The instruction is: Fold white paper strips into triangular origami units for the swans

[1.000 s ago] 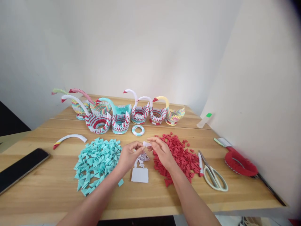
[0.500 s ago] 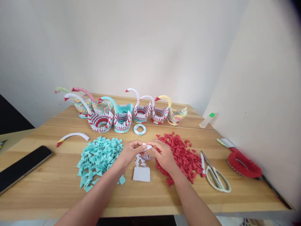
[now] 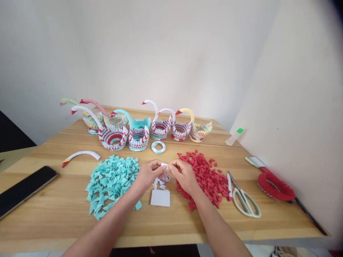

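Observation:
A small piece of white paper (image 3: pixel 164 165) is pinched between my two hands above the middle of the table. My left hand (image 3: pixel 149 173) grips its left side with thumb and fingers. On the other side, my right hand (image 3: pixel 183 174) holds it the same way, fingers bent. Partly hidden under the hands lies a little heap of folded white paper pieces (image 3: pixel 161 182). Nearer to me is a stack of white paper slips (image 3: pixel 160 198). Turquoise folded paper triangles (image 3: pixel 112 184) are piled to the left, red ones (image 3: pixel 206 178) to the right.
Several paper swans (image 3: pixel 113 137) stand along the back, with a paper ring (image 3: pixel 158 147) before them. A curved swan neck (image 3: pixel 83 154) and a phone (image 3: pixel 26 191) lie left. Scissors (image 3: pixel 245 200), a red paper piece (image 3: pixel 276 186) and a glue bottle-like item (image 3: pixel 234 137) are right.
The white paper looks smaller between my fingers, and my right hand's fingers have curled closer over it. The whole view has shifted slightly.

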Available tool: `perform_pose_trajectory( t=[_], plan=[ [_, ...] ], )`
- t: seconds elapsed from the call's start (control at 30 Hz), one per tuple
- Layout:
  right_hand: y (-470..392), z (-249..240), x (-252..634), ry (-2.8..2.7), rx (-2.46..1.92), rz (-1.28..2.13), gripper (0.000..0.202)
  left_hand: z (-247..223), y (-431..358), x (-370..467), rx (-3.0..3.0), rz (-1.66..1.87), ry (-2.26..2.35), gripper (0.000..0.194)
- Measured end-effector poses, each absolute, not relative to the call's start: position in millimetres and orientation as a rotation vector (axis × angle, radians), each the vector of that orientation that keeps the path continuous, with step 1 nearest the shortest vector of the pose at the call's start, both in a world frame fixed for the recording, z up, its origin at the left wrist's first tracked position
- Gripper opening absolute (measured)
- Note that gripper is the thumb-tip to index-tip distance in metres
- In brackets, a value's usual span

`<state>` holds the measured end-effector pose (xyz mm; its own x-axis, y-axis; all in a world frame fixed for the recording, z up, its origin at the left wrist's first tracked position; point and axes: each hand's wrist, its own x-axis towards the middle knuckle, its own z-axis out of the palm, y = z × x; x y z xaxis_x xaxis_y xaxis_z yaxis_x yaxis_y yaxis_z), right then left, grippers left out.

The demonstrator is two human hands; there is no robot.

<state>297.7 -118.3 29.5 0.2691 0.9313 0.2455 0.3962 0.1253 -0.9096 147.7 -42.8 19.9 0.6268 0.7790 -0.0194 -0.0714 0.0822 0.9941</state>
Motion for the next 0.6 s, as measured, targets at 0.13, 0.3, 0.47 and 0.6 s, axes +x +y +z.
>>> perform_pose_trajectory(
  t=[0.13, 0.3, 0.47, 0.6],
  plan=[
    [-117.3, 25.2, 299.6, -1.208, -1.313, 0.867, 0.033, 26.2, -45.3, 144.6, 1.290, 0.691, 0.587, 0.031],
    [-113.1, 13.7, 299.4, -1.056, -1.145, 1.117, 0.039, 31.3, -47.8, 143.0, 1.212, 0.684, 0.517, 0.033],
    [-111.2, 8.1, 298.1, -1.011, -1.142, 1.120, 0.043, 30.3, -48.6, 144.7, 1.179, 0.687, 0.521, 0.036],
    [-110.8, 10.1, 298.0, -0.988, -1.166, 1.098, 0.038, 27.9, -47.3, 146.0, 1.172, 0.689, 0.530, 0.038]
  ],
)
